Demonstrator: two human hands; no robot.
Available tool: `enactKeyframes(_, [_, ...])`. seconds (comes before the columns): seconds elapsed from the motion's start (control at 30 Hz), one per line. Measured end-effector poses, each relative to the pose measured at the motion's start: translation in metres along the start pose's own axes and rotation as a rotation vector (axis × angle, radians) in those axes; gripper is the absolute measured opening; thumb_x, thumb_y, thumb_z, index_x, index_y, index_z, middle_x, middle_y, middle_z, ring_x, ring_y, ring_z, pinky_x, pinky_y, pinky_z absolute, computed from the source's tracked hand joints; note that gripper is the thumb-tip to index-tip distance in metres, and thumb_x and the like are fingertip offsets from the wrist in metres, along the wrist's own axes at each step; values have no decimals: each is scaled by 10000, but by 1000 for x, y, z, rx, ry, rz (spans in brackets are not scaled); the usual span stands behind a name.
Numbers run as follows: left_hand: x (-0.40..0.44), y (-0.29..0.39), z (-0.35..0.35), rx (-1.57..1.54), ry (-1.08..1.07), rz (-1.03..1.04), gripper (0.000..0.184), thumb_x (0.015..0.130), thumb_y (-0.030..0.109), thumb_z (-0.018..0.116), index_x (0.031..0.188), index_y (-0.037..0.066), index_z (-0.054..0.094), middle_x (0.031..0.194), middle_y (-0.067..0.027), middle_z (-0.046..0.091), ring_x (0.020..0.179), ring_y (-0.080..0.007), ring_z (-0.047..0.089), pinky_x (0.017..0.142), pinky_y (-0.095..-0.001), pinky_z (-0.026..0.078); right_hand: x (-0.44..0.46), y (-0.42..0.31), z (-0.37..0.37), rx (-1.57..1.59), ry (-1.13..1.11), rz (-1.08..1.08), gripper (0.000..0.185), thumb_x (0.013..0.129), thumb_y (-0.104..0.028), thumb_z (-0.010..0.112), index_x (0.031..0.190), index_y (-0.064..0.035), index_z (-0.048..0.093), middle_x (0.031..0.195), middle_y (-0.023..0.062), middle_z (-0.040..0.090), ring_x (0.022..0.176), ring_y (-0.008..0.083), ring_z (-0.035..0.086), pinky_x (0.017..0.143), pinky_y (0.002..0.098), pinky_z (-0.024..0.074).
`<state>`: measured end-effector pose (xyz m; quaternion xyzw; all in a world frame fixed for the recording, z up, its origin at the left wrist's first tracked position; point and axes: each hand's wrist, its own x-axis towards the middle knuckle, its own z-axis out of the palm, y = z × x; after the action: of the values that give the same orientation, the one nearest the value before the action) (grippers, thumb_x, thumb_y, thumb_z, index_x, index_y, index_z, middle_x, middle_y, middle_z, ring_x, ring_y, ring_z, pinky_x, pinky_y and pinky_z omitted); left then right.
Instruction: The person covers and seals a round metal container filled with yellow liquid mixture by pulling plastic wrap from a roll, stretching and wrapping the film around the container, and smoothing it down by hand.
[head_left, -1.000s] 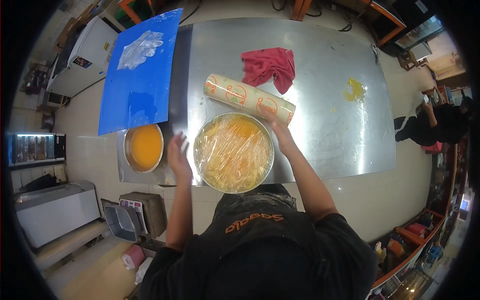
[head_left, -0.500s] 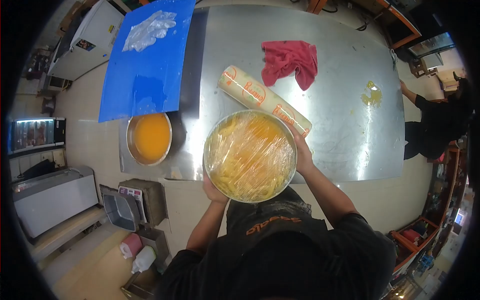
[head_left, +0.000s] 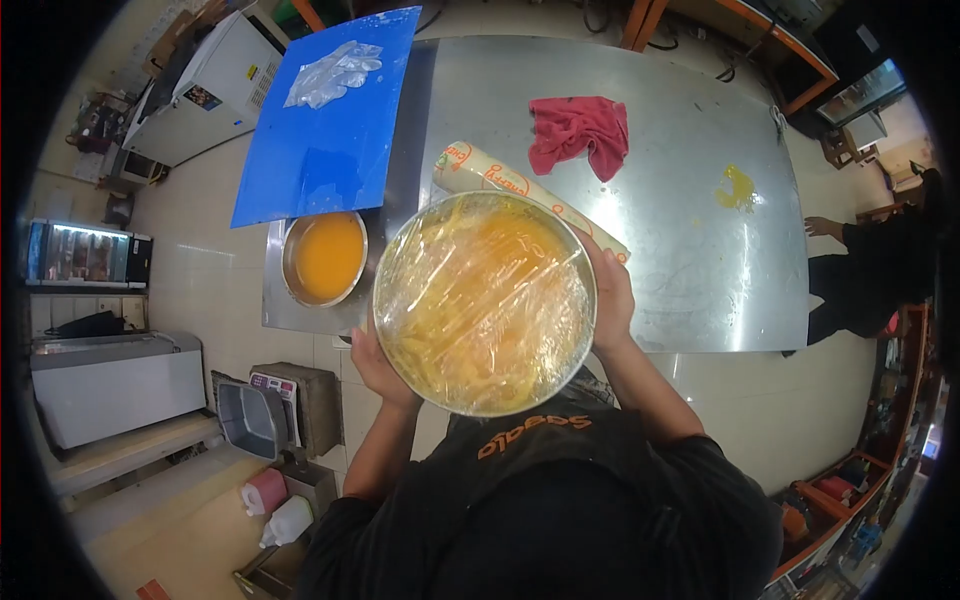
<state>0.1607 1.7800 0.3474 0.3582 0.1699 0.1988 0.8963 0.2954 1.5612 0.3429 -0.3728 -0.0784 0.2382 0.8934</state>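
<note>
A round metal bowl point(head_left: 485, 305) under clear plastic film, with yellow and orange contents, is held up between both hands over the table's near edge. My left hand point(head_left: 382, 368) grips its lower left side, fingers partly hidden beneath. Round its right side is my right hand point(head_left: 610, 295). Behind the bowl lies a printed roll of film point(head_left: 500, 178), partly covered by it. To the left, a second metal bowl point(head_left: 325, 258) of orange liquid stands on the table.
A blue board point(head_left: 320, 140) with a crumpled plastic glove point(head_left: 335, 73) lies at the left of the metal table point(head_left: 690, 270). Further back are a red cloth point(head_left: 578, 135) and a yellow spill point(head_left: 736, 188). Another person point(head_left: 875, 265) stands beyond the right edge.
Both hands have closed on the film-covered bowl and lifted it; it looks larger and nearer the camera. The other person at the right has shifted.
</note>
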Motion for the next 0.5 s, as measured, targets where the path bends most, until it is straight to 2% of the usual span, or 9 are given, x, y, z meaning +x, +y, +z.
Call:
enactKeyframes(0.13, [3, -10, -17, -51, -53, -17, 806, 976, 594, 264, 1453, -52, 334, 1416, -222, 465, 1286, -327, 491, 1093, -437, 370, -4, 10, -7, -31, 40, -17, 506, 1063, -276, 278, 1437, 45, 390, 1429, 147, 464, 1315, 233, 439, 1136, 357, 305])
enactKeyframes(0.27, [21, -28, -39, 107, -12, -7, 804, 980, 595, 231, 1434, -54, 364, 1397, -212, 489, 1271, -323, 504, 1090, -429, 371, 2, 26, -26, -227, 8, -81, 467, 1065, -236, 303, 1431, 36, 405, 1417, 132, 480, 1306, 209, 445, 1127, 342, 317])
enactKeyframes(0.33, [30, -44, -50, 42, -9, -24, 778, 981, 580, 231, 1439, -34, 369, 1415, -196, 474, 1293, -324, 479, 1098, -438, 355, 8, 34, -36, -210, 8, -95, 453, 1062, -214, 321, 1431, 34, 405, 1416, 129, 482, 1311, 201, 439, 1129, 341, 314])
enactKeyframes(0.4, [33, -61, -59, -41, 11, -44, 758, 982, 562, 235, 1455, -17, 353, 1432, -188, 458, 1311, -325, 458, 1106, -448, 342, 11, 43, -52, -301, -12, -126, 458, 1062, -208, 318, 1444, 35, 385, 1460, 133, 447, 1348, 208, 413, 1141, 341, 300])
enactKeyframes(0.47, [34, -75, -69, 55, -59, -17, 738, 981, 540, 241, 1476, -1, 325, 1453, -180, 437, 1328, -333, 437, 1118, -460, 328, 13, 47, -58, -431, -24, -136, 464, 1064, -213, 308, 1451, 34, 374, 1486, 136, 421, 1366, 214, 398, 1147, 341, 292])
enactKeyframes(0.5, [38, -82, -74, 58, -79, -17, 731, 981, 531, 242, 1485, 5, 311, 1460, -178, 429, 1333, -336, 431, 1121, -463, 324, 13, 43, -59, -558, -32, -118, 504, 1066, -275, 293, 1464, 30, 354, 1522, 141, 374, 1396, 224, 363, 1162, 349, 268])
